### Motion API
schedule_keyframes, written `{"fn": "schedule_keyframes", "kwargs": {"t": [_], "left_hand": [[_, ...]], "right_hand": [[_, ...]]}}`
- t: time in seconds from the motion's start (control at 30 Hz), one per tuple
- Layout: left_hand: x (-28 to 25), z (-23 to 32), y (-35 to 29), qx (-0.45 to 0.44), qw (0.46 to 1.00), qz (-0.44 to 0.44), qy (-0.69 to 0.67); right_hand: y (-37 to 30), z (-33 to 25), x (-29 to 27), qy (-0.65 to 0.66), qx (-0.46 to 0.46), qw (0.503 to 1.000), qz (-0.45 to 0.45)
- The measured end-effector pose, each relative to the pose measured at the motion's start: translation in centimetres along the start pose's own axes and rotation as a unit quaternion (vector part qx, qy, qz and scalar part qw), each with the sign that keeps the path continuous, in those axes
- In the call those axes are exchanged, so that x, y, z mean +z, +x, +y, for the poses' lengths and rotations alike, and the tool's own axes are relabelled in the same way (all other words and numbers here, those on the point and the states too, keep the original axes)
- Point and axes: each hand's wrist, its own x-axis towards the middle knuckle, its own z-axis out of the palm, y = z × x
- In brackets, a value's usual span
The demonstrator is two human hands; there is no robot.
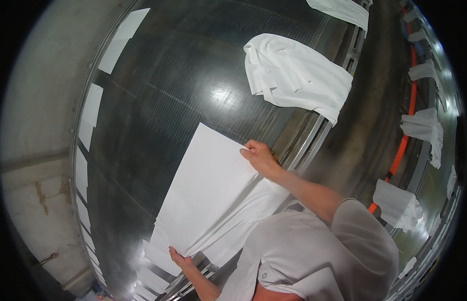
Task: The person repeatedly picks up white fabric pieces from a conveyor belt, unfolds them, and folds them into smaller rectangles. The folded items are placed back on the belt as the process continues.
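Cloth [206,183], white and rectangular, lies at the near side of the dark table [153,95], its far part smooth and flat on the surface while its near part falls in loose folds toward the person's front. The right hand [261,159] has its grip closed on the cloth's right edge, thumb and fingers pinching it, probably so that this side can be drawn straight. The left hand [180,257] is at the near left corner; creases run from there toward the right hand, which suggests a pull between the two, but I cannot tell whether that grip is closed or merely supports the fabric. Holding far-apart points makes sense for something so limp, since one hand alone would let it sag. Farther up, a rumpled cloth [293,70] is draped over the metal rail [308,143] along the table's right side, perhaps left there to be within reach. Flat white pieces [124,37] line the far left edge, spread out, likely because overlapping would crease them.
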Motion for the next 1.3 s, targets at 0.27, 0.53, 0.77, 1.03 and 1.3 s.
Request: {"fn": "schedule_keyframes", "kwargs": {"t": [0.27, 0.53, 0.77, 1.03, 1.3], "left_hand": [[1.4, -0.1, -0.8, 0.007, 1.000, -0.005, -0.028], [1.7, -0.4, -0.6, -0.002, 0.999, -0.024, -0.041], [1.3, -0.8, -0.3, -0.004, 0.998, -0.031, -0.060], [1.0, -1.2, -0.5, -0.006, 0.998, -0.035, -0.058], [1.2, -0.8, -1.1, 0.010, 0.998, -0.040, -0.054]], "right_hand": [[0.4, 0.3, -0.4, 0.001, -0.020, 1.000, 0.012], [-0.1, 0.0, -0.9, -0.010, -0.007, 1.000, 0.027], [-0.4, -0.2, -0.9, -0.019, -0.007, 0.999, 0.029], [0.2, 0.8, -0.9, -0.085, -0.012, 0.996, 0.034], [0.6, 1.6, -0.9, -0.179, -0.108, 0.977, 0.043]]}}
